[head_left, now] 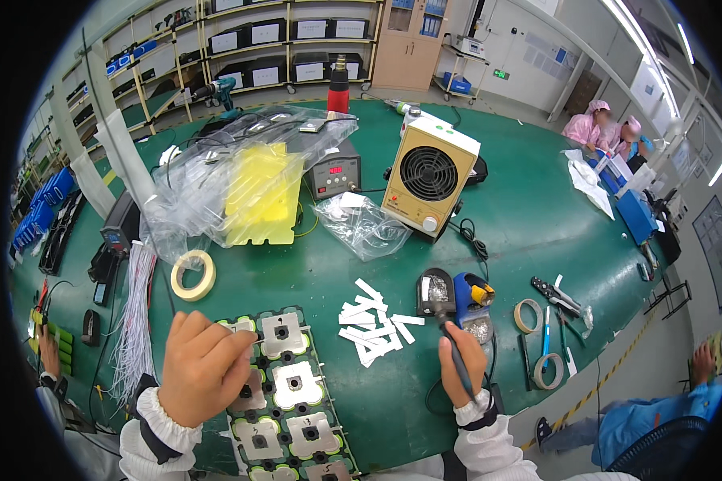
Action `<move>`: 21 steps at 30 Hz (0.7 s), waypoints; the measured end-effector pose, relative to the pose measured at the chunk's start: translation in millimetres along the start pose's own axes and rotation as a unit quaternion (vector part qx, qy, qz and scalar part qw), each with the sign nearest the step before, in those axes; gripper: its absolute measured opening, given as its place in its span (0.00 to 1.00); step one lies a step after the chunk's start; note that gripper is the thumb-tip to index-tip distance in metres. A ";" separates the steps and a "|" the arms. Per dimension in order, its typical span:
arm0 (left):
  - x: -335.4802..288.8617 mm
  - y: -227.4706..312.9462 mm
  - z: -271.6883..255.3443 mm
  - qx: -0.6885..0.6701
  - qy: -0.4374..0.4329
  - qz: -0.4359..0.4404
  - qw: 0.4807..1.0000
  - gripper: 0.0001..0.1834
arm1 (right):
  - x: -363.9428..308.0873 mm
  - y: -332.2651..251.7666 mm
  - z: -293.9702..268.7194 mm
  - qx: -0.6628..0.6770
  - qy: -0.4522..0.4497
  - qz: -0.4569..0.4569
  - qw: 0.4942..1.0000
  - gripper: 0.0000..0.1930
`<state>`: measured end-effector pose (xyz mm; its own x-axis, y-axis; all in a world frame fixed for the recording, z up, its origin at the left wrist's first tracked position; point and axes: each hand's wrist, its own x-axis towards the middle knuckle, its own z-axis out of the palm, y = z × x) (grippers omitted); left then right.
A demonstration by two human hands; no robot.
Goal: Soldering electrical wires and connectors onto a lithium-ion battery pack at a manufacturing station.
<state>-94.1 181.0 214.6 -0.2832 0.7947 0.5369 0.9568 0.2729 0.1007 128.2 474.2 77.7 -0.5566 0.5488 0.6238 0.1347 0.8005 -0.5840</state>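
Observation:
My right hand [462,362] is wrapped round a soldering iron [457,357], whose tip end reaches the black tip-cleaning tray [436,293]. Over the left side of a battery pack [305,434], my left hand [204,367] is closed in a pinch; a thin sliver shows at its fingertips, too small to name. The pack has black cell holders with green edges, topped by several square metal plates [297,384], some hand-marked. White strips [371,327] lie loosely heaped between the pack and the tray. A blue and yellow iron holder [475,293] stands beside the tray.
Tape rolls [193,275], white wires [134,321] and yellow sheets [263,196] under clear plastic lie left. A soldering station [334,171] and fan unit [430,172] stand behind. Right are wire strippers [555,295] and pens. Other people sit around the green table [529,216].

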 end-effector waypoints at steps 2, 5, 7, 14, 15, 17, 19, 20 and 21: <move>-0.7 -1.2 4.6 -0.073 0.022 -0.034 0.996 0.11 | 0.7 0.0 -2.0 0.003 0.015 0.011 1.000 0.12; 4.7 -7.2 9.8 -0.090 0.031 -0.041 0.995 0.09 | 6.6 -20.1 -12.6 0.040 0.052 0.018 0.998 0.11; 10.0 -11.6 7.7 -0.044 0.011 -0.016 0.999 0.08 | 14.7 -41.2 -21.3 0.075 0.043 0.027 0.996 0.11; 29.1 -10.4 20.0 -0.004 -0.037 0.026 0.999 0.07 | 36.8 -93.9 -2.2 0.241 -0.051 -0.063 0.967 0.09; 30.4 -10.2 23.7 -0.024 -0.032 0.027 0.999 0.07 | 37.1 -96.1 5.4 0.258 -0.048 -0.066 0.963 0.09; 31.2 -11.3 29.0 -0.044 -0.027 0.026 0.998 0.07 | 35.8 -97.6 13.1 0.258 -0.064 -0.061 0.962 0.09; 30.4 -12.7 31.9 -0.042 -0.033 0.029 0.998 0.07 | 33.5 -97.6 19.3 0.277 -0.071 -0.056 0.957 0.09; 29.9 -13.4 32.5 -0.042 -0.035 0.027 0.998 0.07 | 32.6 -97.1 21.4 0.274 -0.080 -0.053 0.957 0.09; 29.5 -14.1 33.0 -0.044 -0.034 0.027 0.998 0.07 | 31.8 -96.6 22.8 0.280 -0.079 -0.060 0.955 0.09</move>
<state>-118.2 218.5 201.4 -0.2328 0.8423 0.4861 0.9719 0.1834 0.1476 78.8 408.8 142.1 -0.6633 0.3825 0.6432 -0.3727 0.5764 -0.7272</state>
